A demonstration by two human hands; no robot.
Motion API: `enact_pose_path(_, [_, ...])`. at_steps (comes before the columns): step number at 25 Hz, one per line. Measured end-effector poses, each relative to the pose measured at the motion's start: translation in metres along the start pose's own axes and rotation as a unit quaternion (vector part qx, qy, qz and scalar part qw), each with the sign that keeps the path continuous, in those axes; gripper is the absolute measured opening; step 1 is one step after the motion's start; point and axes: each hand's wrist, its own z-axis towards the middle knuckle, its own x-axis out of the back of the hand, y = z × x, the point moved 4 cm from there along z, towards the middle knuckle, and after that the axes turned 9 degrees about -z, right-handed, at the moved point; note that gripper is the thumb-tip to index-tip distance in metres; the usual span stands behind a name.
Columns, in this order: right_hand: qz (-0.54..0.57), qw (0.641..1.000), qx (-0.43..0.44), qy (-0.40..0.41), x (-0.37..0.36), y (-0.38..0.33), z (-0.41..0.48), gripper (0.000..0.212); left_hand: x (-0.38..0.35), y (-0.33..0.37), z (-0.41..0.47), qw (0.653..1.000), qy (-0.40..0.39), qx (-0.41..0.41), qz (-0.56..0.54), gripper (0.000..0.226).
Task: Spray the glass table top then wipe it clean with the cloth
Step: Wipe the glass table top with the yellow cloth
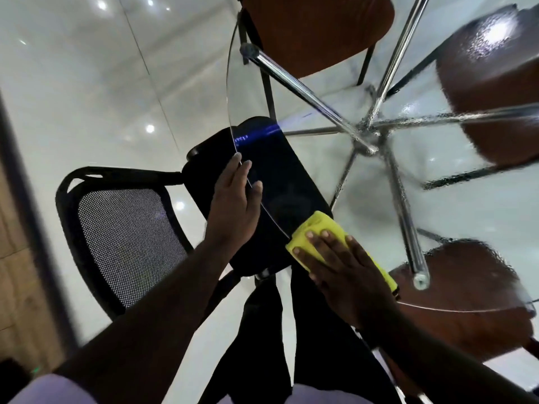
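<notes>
Yellow cloth point(320, 228) flat under right fingers point(323, 243), seemingly pressed

Cloth point(323, 228) lies on the glass table top point(437, 199) (near edge) — mesh chair point(125, 234) to its left.

I looked down through a round glass table top point(437, 199) — its far half was beaded with spray droplets, its near edge clear. Chrome legs point(306, 93) crossed beneath it. On the glass lay a yellow cloth point(318, 228), flat under the right hand point(347, 272), while the left hand point(233, 205) rested open on the rim — fingers over the edge.
</notes>
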Motion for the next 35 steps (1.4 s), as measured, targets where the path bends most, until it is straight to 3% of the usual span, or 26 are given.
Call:
enact_pose_path(6, [0.060, 0.994, -0.065, 0.058, 0.006, -0.011, 0.153, 0.056, 0.012, -0.011, 0.025, 0.990, 0.125, -0.056, 0.024, 0.050])
enact_pose_path(10, [-0.014, 0.998, -0.062, 0.012, -0.001, 0.012, 0.008, 0.057, -0.020, 0.013, 0.038, 0.984, 0.005, -0.130, 0.123, 0.055])
enact_pose_path(12, [0.004, 0.996, -0.093, 0.008, 0.003, 0.029, -0.032, 0.059, -0.038, 0.020, 0.046, 0.978, -0.013, -0.138, 0.155, 0.058])
enact_pose_path(18, [0.025, 0.986, -0.151, 0.059, 0.011, 0.071, 0.132, 0.057, -0.061, 0.019, 0.063, 0.973, 0.063, -0.140, 0.169, 0.052])
enact_pose_path(21, [0.007, 0.989, -0.147, 0.022, -0.002, 0.061, 0.042, 0.060, -0.063, 0.024, 0.067, 0.966, 0.048, -0.125, 0.220, 0.055])
enact_pose_path(24, [0.029, 0.990, -0.135, -0.008, 0.005, 0.054, -0.031, 0.058, -0.071, 0.047, 0.084, 0.952, 0.027, -0.168, 0.254, 0.059])
enact_pose_path(26, [0.016, 0.990, -0.139, 0.013, 0.005, 0.082, 0.018, 0.058, -0.074, 0.055, 0.103, 0.952, 0.032, -0.188, 0.238, 0.056])
enact_pose_path(30, [0.009, 0.980, -0.181, 0.085, 0.016, 0.142, 0.189, 0.056, -0.082, 0.043, 0.111, 0.962, 0.057, -0.137, 0.227, 0.055])
enact_pose_path(32, [0.010, 0.981, -0.180, 0.076, 0.016, 0.144, 0.194, 0.056, -0.081, 0.043, 0.112, 0.962, 0.050, -0.136, 0.233, 0.056])
enact_pose_path(35, [0.023, 0.980, -0.193, 0.048, 0.014, 0.114, 0.097, 0.056, -0.081, 0.048, 0.114, 0.960, 0.050, -0.134, 0.240, 0.057])
